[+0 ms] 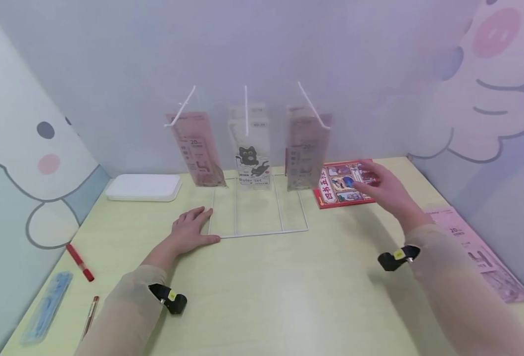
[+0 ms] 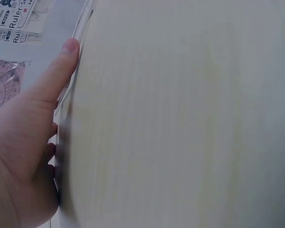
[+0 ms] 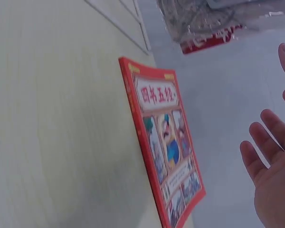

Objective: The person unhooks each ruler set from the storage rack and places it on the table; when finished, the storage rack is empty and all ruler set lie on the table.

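Note:
My left hand (image 1: 190,230) rests at the left front corner of a white wire rack (image 1: 262,234), its thumb straight along the front wire in the left wrist view. From the rack's prongs hang a pink packet (image 1: 197,148), a ruler set (image 1: 249,153) with black cats, and a greyish-pink packet (image 1: 307,153). My right hand (image 1: 388,193) is over the right end of a red book (image 1: 343,184) that lies flat on the table. In the right wrist view its fingers (image 3: 270,137) are loosely spread, apart from the book, and hold nothing.
A white case (image 1: 144,188) lies at the back left of the table (image 1: 288,296). Along the left are a red marker (image 1: 79,262), a blue packet (image 1: 48,306) and a thin pen (image 1: 90,316). Another pink packet (image 1: 477,252) lies against the right wall.

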Action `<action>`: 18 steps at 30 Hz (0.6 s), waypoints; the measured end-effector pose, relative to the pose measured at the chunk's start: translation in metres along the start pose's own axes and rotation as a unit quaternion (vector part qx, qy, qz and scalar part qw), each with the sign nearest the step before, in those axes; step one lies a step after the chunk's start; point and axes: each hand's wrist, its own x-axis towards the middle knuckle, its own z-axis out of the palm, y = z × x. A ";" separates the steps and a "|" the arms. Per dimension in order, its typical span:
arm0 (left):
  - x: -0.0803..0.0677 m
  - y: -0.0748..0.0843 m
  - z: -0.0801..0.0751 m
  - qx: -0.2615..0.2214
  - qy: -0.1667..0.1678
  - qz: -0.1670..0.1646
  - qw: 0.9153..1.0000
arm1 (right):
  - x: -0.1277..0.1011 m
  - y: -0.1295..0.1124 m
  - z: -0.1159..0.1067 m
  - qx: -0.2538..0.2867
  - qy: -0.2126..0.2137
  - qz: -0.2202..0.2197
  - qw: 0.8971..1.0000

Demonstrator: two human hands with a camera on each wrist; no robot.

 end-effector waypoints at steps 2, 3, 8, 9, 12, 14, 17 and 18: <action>0.000 0.000 0.000 0.001 0.000 0.002 1.000 | 0.007 -0.011 0.011 0.016 -0.002 -0.033 0.999; 0.000 0.000 0.001 0.000 0.002 0.002 1.000 | 0.010 -0.017 0.016 0.022 -0.002 -0.047 0.999; 0.001 0.000 0.002 -0.002 0.006 0.006 1.000 | 0.018 -0.040 0.033 0.031 0.015 -0.108 0.994; 0.001 -0.001 0.002 -0.003 0.005 0.004 1.000 | 0.019 -0.044 0.035 0.027 0.019 -0.117 0.993; 0.001 -0.002 0.003 -0.002 0.008 0.008 1.000 | 0.022 -0.054 0.040 0.024 0.027 -0.141 0.989; 0.001 -0.002 0.003 0.000 0.010 0.008 1.000 | 0.024 -0.059 0.043 0.027 0.025 -0.140 0.989; 0.000 -0.002 0.003 -0.001 0.009 0.005 1.000 | 0.026 -0.065 0.047 0.042 0.024 -0.115 0.992; 0.000 -0.002 0.002 -0.001 0.007 0.004 1.000 | 0.025 -0.066 0.048 0.049 0.025 -0.106 0.993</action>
